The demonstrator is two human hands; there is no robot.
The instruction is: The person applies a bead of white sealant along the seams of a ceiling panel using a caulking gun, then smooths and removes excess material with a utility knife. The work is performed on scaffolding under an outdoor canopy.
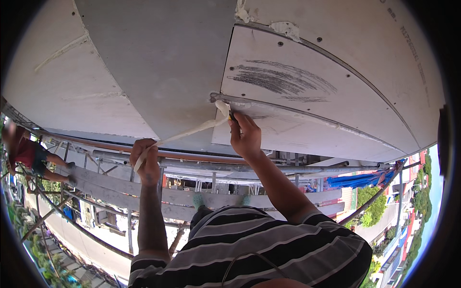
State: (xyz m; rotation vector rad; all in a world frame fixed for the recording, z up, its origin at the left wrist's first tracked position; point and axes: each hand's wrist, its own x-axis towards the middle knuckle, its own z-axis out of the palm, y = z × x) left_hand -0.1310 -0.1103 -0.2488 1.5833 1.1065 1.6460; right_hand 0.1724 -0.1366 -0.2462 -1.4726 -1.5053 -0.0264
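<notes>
My left hand [144, 160] grips one end of a long cream-coloured strip [194, 128], which looks like cured sealant or foam. From there the strip runs taut up to the right and curls beside a panel joint [273, 105]. My right hand [246, 135] is closed around a small tool with a black and yellow end [231, 116], perhaps a utility knife; most of it is hidden by the fingers. The tool's end meets the strip just below the joint. Above the joint, a pale wall panel [263, 46] carries dark scribbled marks and several screws.
Scaffold planks [176, 203] run beneath my feet, high above a street. Scaffold pipes [216, 163] cross close below the wall. Another person [30, 153] is on the scaffold at far left. A blue tarp [360, 180] hangs at right.
</notes>
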